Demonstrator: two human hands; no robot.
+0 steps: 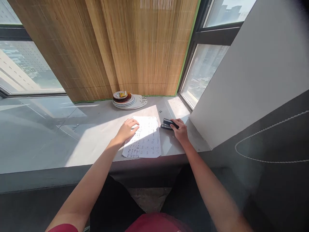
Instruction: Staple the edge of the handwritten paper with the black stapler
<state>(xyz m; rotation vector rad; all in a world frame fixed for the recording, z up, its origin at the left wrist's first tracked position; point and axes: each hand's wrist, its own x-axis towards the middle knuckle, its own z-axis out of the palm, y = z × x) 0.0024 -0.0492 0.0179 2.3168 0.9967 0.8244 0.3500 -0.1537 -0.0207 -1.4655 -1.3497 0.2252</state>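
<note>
A white sheet of paper (148,141) covered in handwriting lies on the sill in front of me, half in sunlight. My left hand (127,129) rests over its left edge, fingers curved and apart from the thumb, holding nothing. To the right of the paper, my right hand (180,129) grips a black stapler (167,123) by its rear end. The stapler's front points left toward the sheet, and it sits on or just above the sill; which of the two I cannot tell. Part of the stapler is hidden under my fingers.
A stack of plates (124,102) with a small yellow packet (123,94) on top stands at the back of the sill (96,138). Behind it hangs a bamboo blind (145,48). A slanted white wall (241,80) bounds the right side, with a beaded cord (260,160) hanging beside it.
</note>
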